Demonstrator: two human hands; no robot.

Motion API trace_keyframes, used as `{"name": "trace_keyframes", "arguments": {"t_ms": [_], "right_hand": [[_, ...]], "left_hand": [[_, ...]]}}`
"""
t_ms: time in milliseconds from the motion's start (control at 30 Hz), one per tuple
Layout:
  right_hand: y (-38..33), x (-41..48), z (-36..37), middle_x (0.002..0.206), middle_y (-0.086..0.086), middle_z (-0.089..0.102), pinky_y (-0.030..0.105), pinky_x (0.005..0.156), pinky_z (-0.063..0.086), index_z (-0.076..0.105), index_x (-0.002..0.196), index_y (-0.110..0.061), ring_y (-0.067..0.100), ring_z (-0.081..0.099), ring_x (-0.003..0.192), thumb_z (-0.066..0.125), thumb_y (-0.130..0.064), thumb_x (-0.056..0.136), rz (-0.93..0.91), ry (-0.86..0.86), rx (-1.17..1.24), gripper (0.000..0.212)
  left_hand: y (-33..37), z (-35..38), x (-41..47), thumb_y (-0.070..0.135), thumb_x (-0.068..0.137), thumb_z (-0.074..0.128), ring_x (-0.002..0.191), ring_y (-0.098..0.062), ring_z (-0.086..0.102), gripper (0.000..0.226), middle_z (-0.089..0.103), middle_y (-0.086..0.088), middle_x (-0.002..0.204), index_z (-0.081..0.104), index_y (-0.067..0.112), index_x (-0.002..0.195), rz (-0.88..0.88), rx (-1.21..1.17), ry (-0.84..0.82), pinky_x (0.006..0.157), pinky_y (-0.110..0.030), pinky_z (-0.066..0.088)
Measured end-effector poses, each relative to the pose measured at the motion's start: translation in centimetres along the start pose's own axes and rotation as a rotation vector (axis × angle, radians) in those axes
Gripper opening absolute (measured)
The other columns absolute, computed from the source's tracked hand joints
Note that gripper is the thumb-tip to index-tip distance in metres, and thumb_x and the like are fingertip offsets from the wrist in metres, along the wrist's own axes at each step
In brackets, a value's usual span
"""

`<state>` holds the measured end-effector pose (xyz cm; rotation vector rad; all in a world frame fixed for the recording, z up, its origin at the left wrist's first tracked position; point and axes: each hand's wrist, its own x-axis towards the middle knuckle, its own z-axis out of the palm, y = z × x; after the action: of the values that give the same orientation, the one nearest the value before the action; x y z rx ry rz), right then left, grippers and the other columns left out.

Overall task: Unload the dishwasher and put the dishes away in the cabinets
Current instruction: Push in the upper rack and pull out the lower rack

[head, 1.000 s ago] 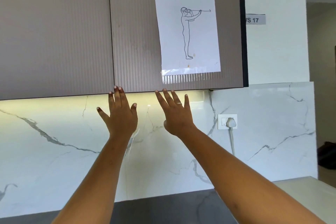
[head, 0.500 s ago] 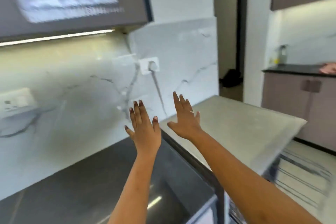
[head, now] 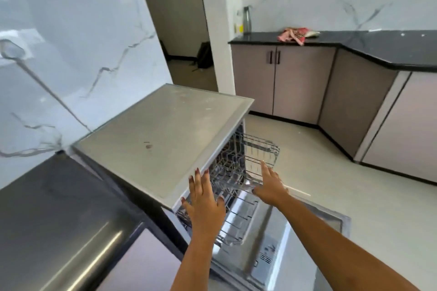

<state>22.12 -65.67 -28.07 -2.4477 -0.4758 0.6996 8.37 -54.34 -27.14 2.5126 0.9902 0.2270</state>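
1. Your left hand (head: 204, 203) is at the front corner of the dishwasher (head: 163, 139). Its fingers are straight and spread and it grips nothing. The fingertips overlap the edge of the grey top, but contact cannot be told.
2. Your right hand (head: 270, 188) is flat, fingers straight and close together, just over the front rail of the upper rack (head: 257, 149). It holds nothing, and whether it touches the rail is unclear.
3. The dishwasher stands right below you, beside the dark counter (head: 59, 208) and against the marble wall (head: 71, 42). Its door (head: 295, 238) lies folded down.
4. The upper rack sticks out from the tub, with the lower rack (head: 238, 220) beneath your hands. The wire is blurred, so what is in the racks cannot be told.
5. Printed marks (head: 267, 255) on the door's inner edge are too blurred to read.
6. Across the floor, base cabinets (head: 283, 80) carry a black counter (head: 378, 45). On it lie a pink cloth (head: 294, 34) and a bottle (head: 246, 19) beside a small yellow label (head: 240, 29) that is unreadable.
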Motion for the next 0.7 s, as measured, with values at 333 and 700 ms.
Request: {"name": "trace_keyframes", "arguments": {"t_ms": [333, 700], "right_hand": [[7.8, 3.0, 1.6, 0.155, 0.015, 0.023, 0.040, 0.105, 0.036, -0.005, 0.152, -0.019, 0.033, 0.039, 0.133, 0.054, -0.007, 0.093, 0.323, -0.182, 0.547, 0.085], [9.7, 12.1, 8.4, 0.152, 0.012, 0.029, 0.046, 0.111, 0.026, 0.027, 0.147, -0.011, 0.032, 0.027, 0.140, 0.045, -0.011, 0.098, 0.616, -0.128, 0.949, 0.052]], "left_hand": [[-0.5, 7.7, 0.6, 0.047, 0.094, 0.042, 0.147, -0.021, -0.010, 0.075, -0.015, 0.003, 0.158, -0.006, 0.028, 0.150, -0.110, 0.160, -0.348, 0.113, -0.060, 0.002], [-3.0, 18.6, 6.6, 0.061, 0.090, 0.037, 0.146, -0.018, -0.014, 0.084, -0.018, 0.005, 0.157, -0.012, 0.028, 0.149, -0.034, 0.196, -0.584, 0.113, -0.057, -0.004]]}}
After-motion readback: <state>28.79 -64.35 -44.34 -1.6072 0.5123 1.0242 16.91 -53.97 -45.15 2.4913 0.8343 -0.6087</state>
